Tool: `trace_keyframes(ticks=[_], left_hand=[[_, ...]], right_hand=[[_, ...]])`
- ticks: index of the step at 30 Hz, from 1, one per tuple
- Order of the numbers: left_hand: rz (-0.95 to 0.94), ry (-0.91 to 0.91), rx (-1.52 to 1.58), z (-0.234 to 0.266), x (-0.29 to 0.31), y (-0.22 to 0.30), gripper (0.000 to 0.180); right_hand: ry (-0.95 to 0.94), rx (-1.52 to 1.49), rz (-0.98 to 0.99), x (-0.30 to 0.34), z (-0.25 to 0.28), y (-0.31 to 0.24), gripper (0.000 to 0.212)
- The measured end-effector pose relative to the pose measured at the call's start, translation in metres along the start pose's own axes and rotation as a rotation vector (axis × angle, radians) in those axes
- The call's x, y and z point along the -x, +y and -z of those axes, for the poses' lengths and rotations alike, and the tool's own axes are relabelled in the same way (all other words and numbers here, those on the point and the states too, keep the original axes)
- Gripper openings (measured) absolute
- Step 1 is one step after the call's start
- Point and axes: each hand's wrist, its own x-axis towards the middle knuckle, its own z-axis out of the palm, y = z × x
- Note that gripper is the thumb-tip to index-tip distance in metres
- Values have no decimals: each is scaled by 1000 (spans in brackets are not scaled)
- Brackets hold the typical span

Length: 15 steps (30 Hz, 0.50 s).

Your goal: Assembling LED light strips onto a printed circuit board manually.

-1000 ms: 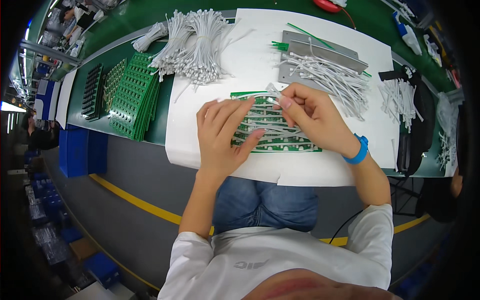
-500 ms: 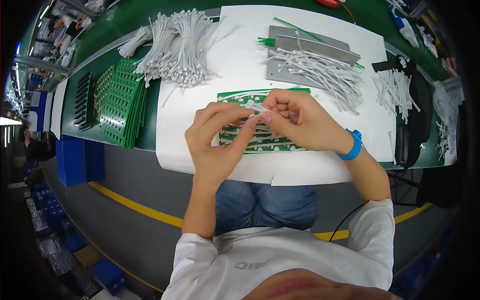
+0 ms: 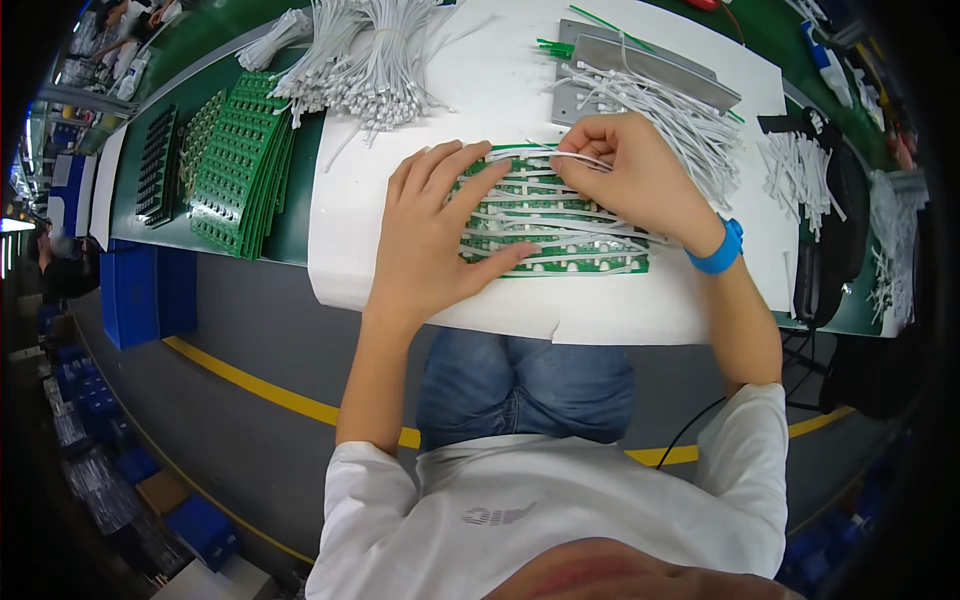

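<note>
A green circuit board panel [image 3: 560,268] lies on the white sheet in front of me, with several thin white strips that look like cable ties [image 3: 560,236] laid across it. My left hand [image 3: 430,215] is open, fingers spread, resting over the board's left end. Near the board's far edge, my right hand [image 3: 630,175] pinches a white cable tie [image 3: 535,152] between thumb and fingers; its left end runs toward my left fingertips. The curled fingers hide part of the tie and the board's far right corner. A blue band circles my right wrist.
Bundled white cable ties [image 3: 375,65] lie at the far left. Beyond my right hand, loose ties [image 3: 690,125] rest against a grey metal fixture [image 3: 650,70]. Green boards [image 3: 235,170] stand stacked at left. Short white pieces [image 3: 800,170] lie at right beside a black bag [image 3: 845,200].
Both hands were together over the board's middle, holding a small white strip. They have separated: the left has opened flat on the board, the right moved up and right with a tie.
</note>
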Motion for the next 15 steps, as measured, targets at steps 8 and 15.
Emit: trace_keyframes(ticks=[8,15], left_hand=[[36,-70,13,-3,-4,6,79],[47,-71,-31,-4,-4,4,76]], right_hand=[[81,322,46,-16,-5,-2,32],[205,254,79,-13,-17,5,32]])
